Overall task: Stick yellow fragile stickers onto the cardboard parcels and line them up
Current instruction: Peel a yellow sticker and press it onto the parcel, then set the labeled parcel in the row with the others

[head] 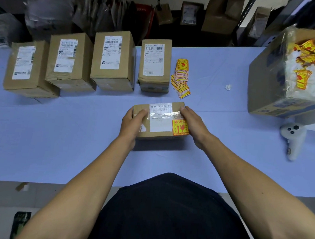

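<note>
A small cardboard parcel (160,127) lies on the light blue table (59,141) in front of me, with a white label and a yellow fragile sticker (180,127) at its near right corner. My left hand (132,123) grips its left side and my right hand (193,123) grips its right side. Behind it, several cardboard parcels stand in a row along the far edge, the nearest being the rightmost parcel (154,63). A fanned stack of yellow fragile stickers (181,78) lies just right of that row.
A big open carton (266,79) holding white backing scraps and yellow stickers sits at the right. A white hand controller (292,138) lies near it, and a small white scrap (228,86) lies mid-table. Bags and boxes crowd the dark shelf behind.
</note>
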Motion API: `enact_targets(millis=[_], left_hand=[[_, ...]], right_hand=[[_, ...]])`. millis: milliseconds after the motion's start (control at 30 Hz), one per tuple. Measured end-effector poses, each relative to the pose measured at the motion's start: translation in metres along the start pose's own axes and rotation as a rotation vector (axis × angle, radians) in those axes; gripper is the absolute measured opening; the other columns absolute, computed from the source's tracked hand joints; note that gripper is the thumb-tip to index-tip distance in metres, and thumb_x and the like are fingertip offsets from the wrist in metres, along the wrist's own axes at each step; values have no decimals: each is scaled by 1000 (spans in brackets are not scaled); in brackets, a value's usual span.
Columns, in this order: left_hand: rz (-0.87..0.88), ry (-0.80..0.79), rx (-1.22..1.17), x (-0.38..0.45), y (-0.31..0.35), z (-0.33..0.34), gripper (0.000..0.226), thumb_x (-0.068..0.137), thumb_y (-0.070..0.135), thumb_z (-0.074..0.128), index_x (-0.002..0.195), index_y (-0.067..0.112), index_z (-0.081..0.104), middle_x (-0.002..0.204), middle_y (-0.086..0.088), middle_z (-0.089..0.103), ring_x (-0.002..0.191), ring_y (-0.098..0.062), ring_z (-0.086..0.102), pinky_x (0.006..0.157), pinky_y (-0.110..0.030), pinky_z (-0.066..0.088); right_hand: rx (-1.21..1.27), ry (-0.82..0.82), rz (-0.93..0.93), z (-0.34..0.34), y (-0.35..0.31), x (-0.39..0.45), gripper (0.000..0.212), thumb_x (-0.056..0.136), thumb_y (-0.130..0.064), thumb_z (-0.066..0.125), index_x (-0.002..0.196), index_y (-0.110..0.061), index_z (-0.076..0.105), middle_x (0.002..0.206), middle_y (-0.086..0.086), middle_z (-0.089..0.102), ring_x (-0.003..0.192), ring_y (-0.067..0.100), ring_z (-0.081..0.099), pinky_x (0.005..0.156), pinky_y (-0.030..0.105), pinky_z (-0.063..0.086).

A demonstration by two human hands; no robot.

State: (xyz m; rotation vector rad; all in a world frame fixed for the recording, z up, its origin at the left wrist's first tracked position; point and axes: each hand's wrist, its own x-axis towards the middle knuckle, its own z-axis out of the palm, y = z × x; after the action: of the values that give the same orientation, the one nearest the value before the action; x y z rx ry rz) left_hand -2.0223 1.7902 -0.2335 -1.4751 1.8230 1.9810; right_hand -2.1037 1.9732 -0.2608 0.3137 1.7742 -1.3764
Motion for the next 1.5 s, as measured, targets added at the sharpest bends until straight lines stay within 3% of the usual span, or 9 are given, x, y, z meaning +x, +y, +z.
enact_targets(millis=[200,367,533,667,833,1067,1200,1367,1500], left_hand=[[-46,-66,30,2,3,2,4,98,29,56,97,27,60,96,4,71,83,-12,68,66,-24,53],[-68,-93,31,1,3,1,9,98,30,58,105,26,62,102,2,72,92,-17,69,86,-34,55],[-33,-105,2,-13,12,7,15,97,29,59,110,23,63,97,3,73,85,-14,70,70,-27,54],[17,-119,1,-26,26,21,12,98,27,57,108,24,62,94,5,73,81,-12,70,62,-23,53],[89,-128,-16,-42,42,38,20,99,28,57,117,22,60,102,3,73,86,-12,70,66,-24,54],[116,-91,-87,-58,44,32,14,99,25,57,112,23,61,97,5,73,81,-10,70,61,-19,55],[113,-60,-106,-62,36,5,21,99,28,57,118,20,60,105,1,73,90,-14,71,69,-25,56],[120,-23,-128,-61,19,-52,27,98,30,58,121,17,59,109,-3,73,94,-20,71,75,-30,56],[127,1,-157,-65,0,-113,29,97,31,60,122,16,60,111,-4,74,96,-21,72,77,-31,56]], right_hand=[[-99,-35,-32,7,-7,-3,49,103,-39,46,149,-29,36,115,-10,61,90,3,63,69,15,47],[-98,-40,-41,7,-8,-7,46,104,-38,44,148,-29,36,124,-3,63,89,2,62,67,15,47],[-106,-47,-70,-5,-14,-21,43,104,-36,44,146,-28,39,109,-10,62,84,0,63,55,8,46],[-108,-50,-126,-24,-23,-31,41,104,-37,42,145,-31,39,119,-6,64,89,2,64,62,13,47],[-146,-59,-221,-45,-37,-41,45,103,-44,41,147,-34,36,129,-5,64,101,7,67,71,17,50],[-199,-133,-265,-47,-52,-52,46,103,-44,41,148,-34,35,127,-7,65,96,4,68,61,12,52],[-232,-164,-272,-24,-52,-59,50,103,-45,42,151,-32,33,125,-7,65,100,6,67,74,18,53],[-262,-209,-294,29,-50,-72,43,104,-43,42,145,-31,38,121,-9,64,97,0,63,72,15,45],[-295,-237,-318,88,-41,-84,44,103,-45,42,144,-30,41,129,-6,64,105,5,63,80,21,46]])
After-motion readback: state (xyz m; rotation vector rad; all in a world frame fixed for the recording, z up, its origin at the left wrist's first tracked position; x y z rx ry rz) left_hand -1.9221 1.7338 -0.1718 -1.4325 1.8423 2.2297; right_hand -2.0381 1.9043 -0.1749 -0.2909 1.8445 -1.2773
